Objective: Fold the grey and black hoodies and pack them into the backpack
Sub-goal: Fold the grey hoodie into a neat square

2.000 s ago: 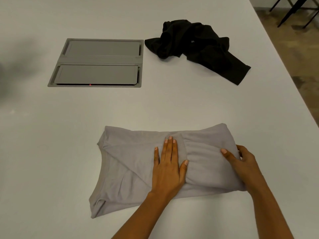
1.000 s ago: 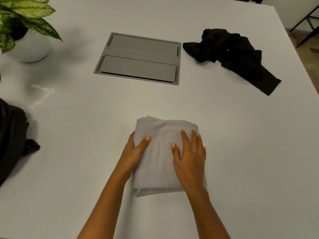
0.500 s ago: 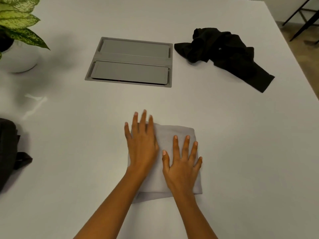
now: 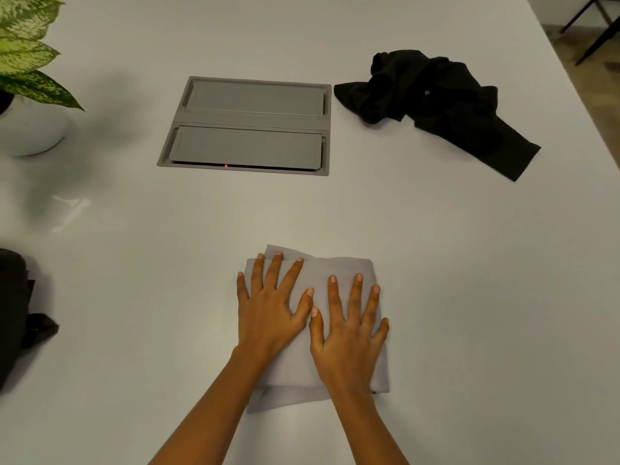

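Observation:
The grey hoodie point(image 4: 339, 268) lies folded into a small rectangle on the white table point(image 4: 453, 280) near me. My left hand point(image 4: 270, 308) rests flat on its left half with the fingers spread. My right hand point(image 4: 349, 333) presses flat on the right half, fingers also apart. Neither hand grips the cloth. The black hoodie point(image 4: 436, 105) lies crumpled at the far right of the table. A dark backpack point(image 4: 15, 313) shows only partly at the left edge.
A grey recessed cable hatch point(image 4: 248, 125) with a small red light sits in the table's middle, far side. A potted plant in a white pot point(image 4: 28, 129) stands at the far left. The table's right edge runs diagonally, with floor and chair legs point(image 4: 593, 31) beyond.
The grey hoodie went from a wide half-folded shape to a compact rectangle. Both hands shifted from gripping its sides to lying flat on top; the left hand slid slightly back toward me.

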### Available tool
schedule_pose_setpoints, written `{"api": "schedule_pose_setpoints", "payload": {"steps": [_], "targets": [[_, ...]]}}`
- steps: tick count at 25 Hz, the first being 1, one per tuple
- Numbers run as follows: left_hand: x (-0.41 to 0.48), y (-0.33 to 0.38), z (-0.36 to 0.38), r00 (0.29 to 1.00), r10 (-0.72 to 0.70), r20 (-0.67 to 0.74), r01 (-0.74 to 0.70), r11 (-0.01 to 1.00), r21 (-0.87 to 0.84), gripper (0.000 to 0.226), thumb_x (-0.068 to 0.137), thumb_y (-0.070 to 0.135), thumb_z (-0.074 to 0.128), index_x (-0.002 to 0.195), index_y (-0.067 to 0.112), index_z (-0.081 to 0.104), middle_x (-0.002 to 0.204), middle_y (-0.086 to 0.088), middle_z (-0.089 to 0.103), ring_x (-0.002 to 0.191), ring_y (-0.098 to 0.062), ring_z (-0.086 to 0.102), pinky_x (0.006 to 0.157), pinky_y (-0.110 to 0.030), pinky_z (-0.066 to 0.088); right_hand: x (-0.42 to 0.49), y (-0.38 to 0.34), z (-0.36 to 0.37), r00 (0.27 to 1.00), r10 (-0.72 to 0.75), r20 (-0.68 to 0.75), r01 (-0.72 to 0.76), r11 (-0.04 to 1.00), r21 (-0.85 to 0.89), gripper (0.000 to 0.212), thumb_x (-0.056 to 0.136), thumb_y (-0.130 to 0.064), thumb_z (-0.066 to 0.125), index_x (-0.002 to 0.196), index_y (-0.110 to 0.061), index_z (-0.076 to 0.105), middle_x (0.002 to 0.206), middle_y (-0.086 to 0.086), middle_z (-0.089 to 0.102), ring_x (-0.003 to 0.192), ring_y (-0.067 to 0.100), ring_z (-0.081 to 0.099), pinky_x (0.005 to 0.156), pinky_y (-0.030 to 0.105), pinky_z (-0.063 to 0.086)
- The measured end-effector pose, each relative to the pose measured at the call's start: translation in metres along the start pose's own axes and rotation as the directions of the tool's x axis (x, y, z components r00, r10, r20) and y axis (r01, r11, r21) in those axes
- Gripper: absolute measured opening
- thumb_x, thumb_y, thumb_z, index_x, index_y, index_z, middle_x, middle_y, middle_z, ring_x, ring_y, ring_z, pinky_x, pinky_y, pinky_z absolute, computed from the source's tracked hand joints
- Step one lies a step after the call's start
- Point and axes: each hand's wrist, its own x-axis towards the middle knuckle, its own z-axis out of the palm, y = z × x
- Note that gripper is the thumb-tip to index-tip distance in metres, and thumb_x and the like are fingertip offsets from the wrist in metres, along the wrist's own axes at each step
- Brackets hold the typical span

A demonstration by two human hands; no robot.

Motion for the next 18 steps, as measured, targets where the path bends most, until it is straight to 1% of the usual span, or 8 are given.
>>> {"api": "schedule_pose_setpoints", "payload": {"steps": [3, 6, 10, 12, 13, 15, 16, 18], "targets": [[0.01, -0.007, -0.005, 1.0, -0.009, 0.012, 0.009, 1.0, -0.017, 0.075, 0.089, 0.078, 0.014, 0.153, 0.041, 0.024, 0.163, 0.001, 0.019, 0.151, -0.028, 0.013, 0.12, -0.055, 0.008, 0.001, 0.0, -0.001, 1.0, 0.0, -0.016, 0.0, 1.0, 0.001, 0.07, 0.094, -0.062, 0.029, 0.155, -0.033, 0.014, 0.164, 0.004, 0.008, 0.15, 0.033, 0.007, 0.109, 0.066, 0.026], [0.016, -0.014, -0.006, 1.0, 0.007, 0.007, -0.007, 0.998, -0.059, 0.076, 0.088, 0.078, 0.011, 0.153, 0.041, 0.019, 0.164, 0.003, 0.011, 0.152, -0.024, 0.004, 0.121, -0.052, 0.002, 0.0, 0.0, -0.001, 1.0, -0.001, -0.008, 0.001, 1.0, 0.004, 0.07, 0.093, -0.062, 0.031, 0.155, -0.033, 0.014, 0.164, 0.004, 0.007, 0.15, 0.033, 0.006, 0.109, 0.066, 0.026], [0.02, -0.021, -0.007, 0.999, -0.008, -0.048, 0.002, 0.993, -0.117, 0.073, 0.093, 0.07, 0.007, 0.156, 0.033, 0.012, 0.165, 0.004, -0.001, 0.152, -0.02, -0.008, 0.121, -0.054, -0.004, 0.001, -0.001, -0.004, 0.999, 0.004, 0.05, -0.007, 0.998, 0.059, 0.072, 0.092, -0.066, 0.026, 0.155, -0.035, 0.012, 0.165, 0.003, 0.003, 0.15, 0.033, 0.004, 0.109, 0.066, 0.024], [0.016, -0.017, -0.01, 0.996, 0.006, -0.084, -0.013, 0.996, -0.087, 0.073, 0.095, 0.065, 0.01, 0.157, 0.027, 0.01, 0.165, 0.002, -0.002, 0.152, -0.02, -0.009, 0.12, -0.051, -0.012, 0.003, 0.006, -0.01, 0.996, -0.019, 0.09, 0.004, 0.986, 0.164, 0.075, 0.09, -0.069, 0.031, 0.155, -0.038, 0.008, 0.165, 0.0, -0.005, 0.151, 0.027, -0.003, 0.113, 0.06, 0.018], [0.013, -0.015, -0.013, 0.994, 0.027, -0.102, -0.036, 0.996, -0.085, 0.073, 0.095, 0.063, 0.013, 0.157, 0.025, 0.01, 0.164, 0.002, -0.001, 0.152, -0.019, -0.008, 0.119, -0.048, -0.015, 0.004, 0.013, -0.018, 0.992, 0.01, 0.124, -0.045, 0.958, 0.283, 0.079, 0.089, -0.067, 0.041, 0.155, -0.037, 0.009, 0.165, 0.001, -0.005, 0.151, 0.026, -0.002, 0.115, 0.054, 0.017], [0.011, -0.013, -0.026, 0.993, 0.091, -0.07, -0.1, 0.986, -0.133, 0.076, 0.091, 0.061, 0.018, 0.156, 0.022, 0.012, 0.163, 0.004, 0.001, 0.152, -0.017, -0.006, 0.117, -0.046, -0.018, 0.006, 0.034, -0.036, 0.969, 0.174, 0.173, -0.238, 0.838, 0.491, 0.088, 0.083, -0.057, 0.065, 0.154, -0.029, 0.02, 0.162, 0.008, 0.015, 0.148, 0.029, 0.017, 0.115, 0.048, 0.026], [0.012, -0.012, -0.035, 0.991, 0.135, -0.024, -0.137, 0.978, -0.16, 0.079, 0.089, 0.062, 0.021, 0.156, 0.022, 0.013, 0.163, 0.005, 0.003, 0.152, -0.016, -0.003, 0.118, -0.046, -0.016, 0.005, 0.047, -0.046, 0.94, 0.263, 0.215, -0.338, 0.784, 0.521, 0.092, 0.078, -0.057, 0.071, 0.152, -0.025, 0.027, 0.157, 0.01, 0.029, 0.142, 0.031, 0.029, 0.113, 0.047, 0.032], [0.022, -0.001, -0.053, 0.969, 0.231, 0.086, -0.215, 0.963, -0.164, 0.081, 0.087, 0.059, 0.033, 0.156, 0.023, 0.01, 0.164, 0.004, 0.004, 0.152, -0.016, -0.001, 0.119, -0.046, -0.011, -0.001, 0.068, -0.059, 0.863, 0.364, 0.351, -0.501, 0.702, 0.506, 0.106, 0.062, -0.07, 0.074, 0.145, -0.018, 0.036, 0.139, 0.011, 0.05, 0.126, 0.03, 0.049, 0.104, 0.047, 0.043]]}}
